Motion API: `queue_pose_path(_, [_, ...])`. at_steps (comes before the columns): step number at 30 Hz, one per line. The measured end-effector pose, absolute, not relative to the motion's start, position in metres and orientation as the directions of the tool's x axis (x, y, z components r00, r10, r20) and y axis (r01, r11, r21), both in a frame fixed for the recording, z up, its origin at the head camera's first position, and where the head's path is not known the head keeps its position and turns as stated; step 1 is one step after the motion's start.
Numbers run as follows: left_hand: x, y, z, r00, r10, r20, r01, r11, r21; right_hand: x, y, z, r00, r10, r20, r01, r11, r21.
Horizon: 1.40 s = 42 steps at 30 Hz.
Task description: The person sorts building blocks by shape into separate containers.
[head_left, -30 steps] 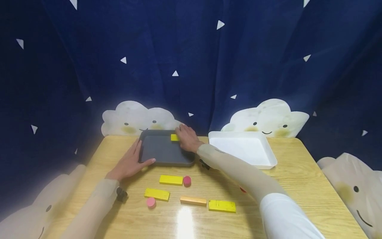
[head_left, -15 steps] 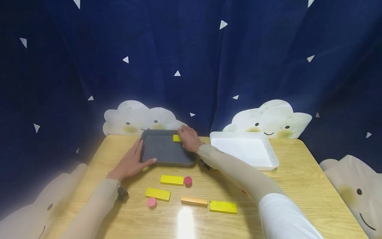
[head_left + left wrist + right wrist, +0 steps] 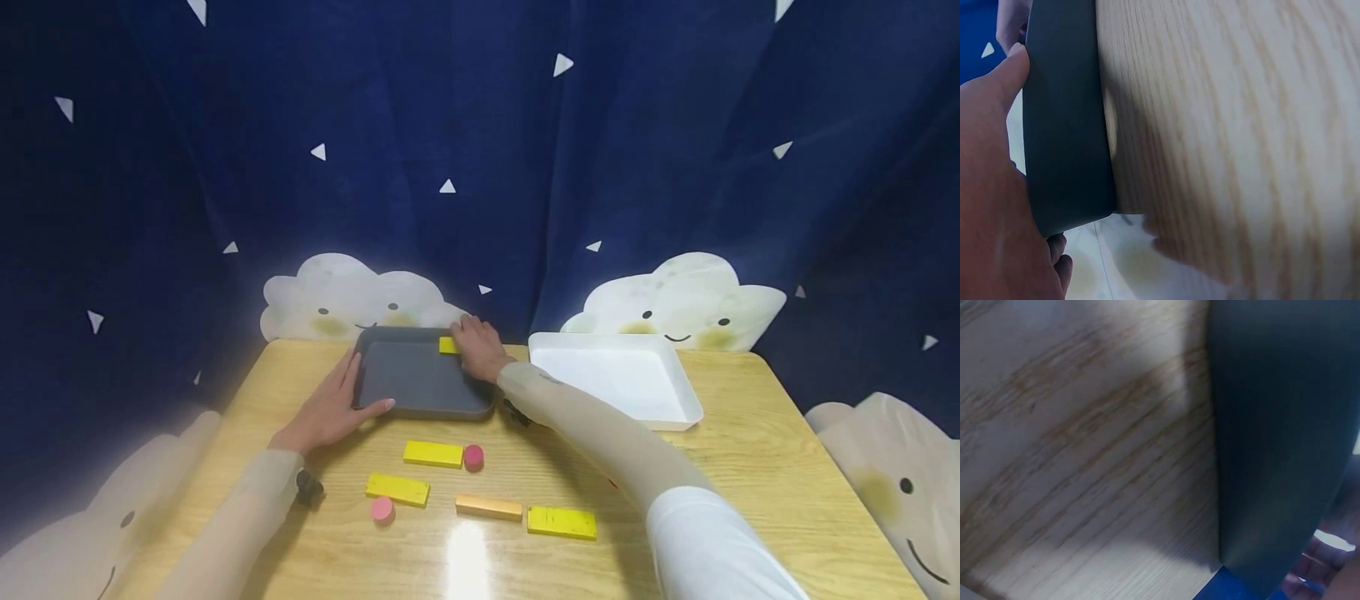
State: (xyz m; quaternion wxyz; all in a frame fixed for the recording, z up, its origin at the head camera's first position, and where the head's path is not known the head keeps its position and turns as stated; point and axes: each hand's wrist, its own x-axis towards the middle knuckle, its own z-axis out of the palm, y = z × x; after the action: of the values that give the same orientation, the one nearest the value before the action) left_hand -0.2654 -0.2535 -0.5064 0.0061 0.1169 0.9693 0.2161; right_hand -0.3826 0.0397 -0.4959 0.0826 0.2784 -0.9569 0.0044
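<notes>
A grey tray (image 3: 420, 375) lies at the back left of the wooden table. My left hand (image 3: 326, 406) rests at its front left corner, with straight fingers along the left side and the thumb along the front edge. In the left wrist view, the thumb touches the rim of the tray (image 3: 1066, 112). Over the tray's back right corner, my right hand (image 3: 480, 348) holds a flat yellow block (image 3: 448, 345). Only the block's left end shows; my hand covers the rest. The right wrist view has the tray's outer wall (image 3: 1279, 437) and partly seen curled fingers (image 3: 1313, 575).
A white tray (image 3: 615, 379) stands to the right. Nearer lie yellow blocks (image 3: 433, 454) (image 3: 398, 489) (image 3: 562, 522), an orange block (image 3: 488, 507), a dark pink disc (image 3: 473, 457) and a light pink disc (image 3: 382, 510). My right forearm almost hides something red (image 3: 612, 483).
My right hand and the yellow block have shifted slightly right within the grey tray. The whole head view has also drifted a little. My left hand stays at the tray's corner.
</notes>
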Motion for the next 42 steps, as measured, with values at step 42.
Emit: queue_pose_path(42, [-0.265, -0.254, -0.507, -0.970, 0.240, 0.035, 0.232, 0.880, 0.414, -0.370, 0.044, -0.484, -0.824, -0.534, 0.190, -0.537, 0.843, 0.039])
